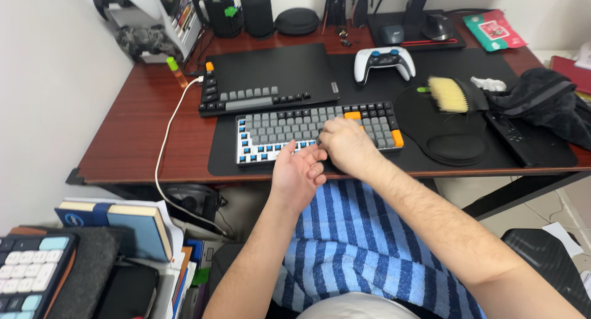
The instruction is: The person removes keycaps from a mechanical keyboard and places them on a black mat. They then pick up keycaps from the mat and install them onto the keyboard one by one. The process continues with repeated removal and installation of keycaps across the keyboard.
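Observation:
A compact mechanical keyboard point(295, 127) with grey keycaps, two orange ones and a lit, partly bare bottom row lies on a black desk mat point(369, 85). My right hand point(348, 145) rests knuckles-up on its front edge, fingers curled down onto the keys; what it pinches is hidden. My left hand point(298, 171) hovers palm-up just in front of the keyboard, fingers spread and slightly cupped, touching the right hand's fingertips. Nothing is visible in the left palm.
A black laptop point(277, 69) lies behind, with loose keycaps in rows on its front part. White game controller point(384, 61), brush point(449, 94), round mouse pad point(452, 134), black cloth point(542, 100), white cable point(169, 134). Books and another keyboard point(31, 273) at lower left.

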